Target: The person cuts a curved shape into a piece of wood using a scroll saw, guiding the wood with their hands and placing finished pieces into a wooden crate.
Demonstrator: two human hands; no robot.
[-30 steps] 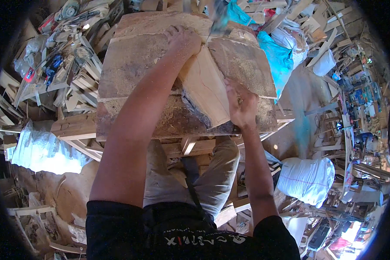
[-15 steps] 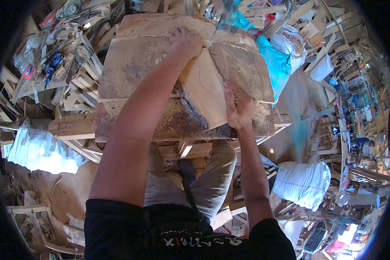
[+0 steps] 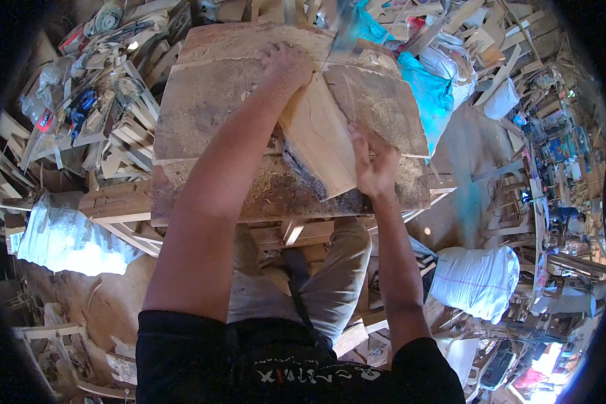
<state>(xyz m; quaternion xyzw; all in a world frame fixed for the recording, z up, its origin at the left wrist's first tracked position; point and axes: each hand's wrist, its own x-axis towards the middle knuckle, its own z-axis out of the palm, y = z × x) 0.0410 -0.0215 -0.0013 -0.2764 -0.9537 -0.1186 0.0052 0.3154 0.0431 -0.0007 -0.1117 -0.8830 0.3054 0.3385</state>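
Note:
A pale wooden board (image 3: 320,135) with a dark bark edge and a curved pencil line lies at a slant on a worn, sawdust-covered wooden worktable (image 3: 215,91). My left hand (image 3: 287,65) lies at the board's far left edge, its fingers spread over the tabletop. Lower down on the right side, my right hand (image 3: 378,161) grips the board's edge, thumb and fingers closed against it. A thin upright saw blade (image 3: 327,62) stands at the board's far end, close to the right of my left hand. Its upper part is blurred.
Wood offcuts (image 3: 131,131) are heaped to the left, along with a plastic bottle (image 3: 44,120). Behind on the right lie a turquoise sack (image 3: 427,94) and more scraps. A stuffed white sack (image 3: 475,283) stands at the right, and a wooden beam (image 3: 118,202) juts out left of the table.
The whole view has shifted slightly. Both hands keep their places on the board, and any movement of the board toward the blade is too small to make out.

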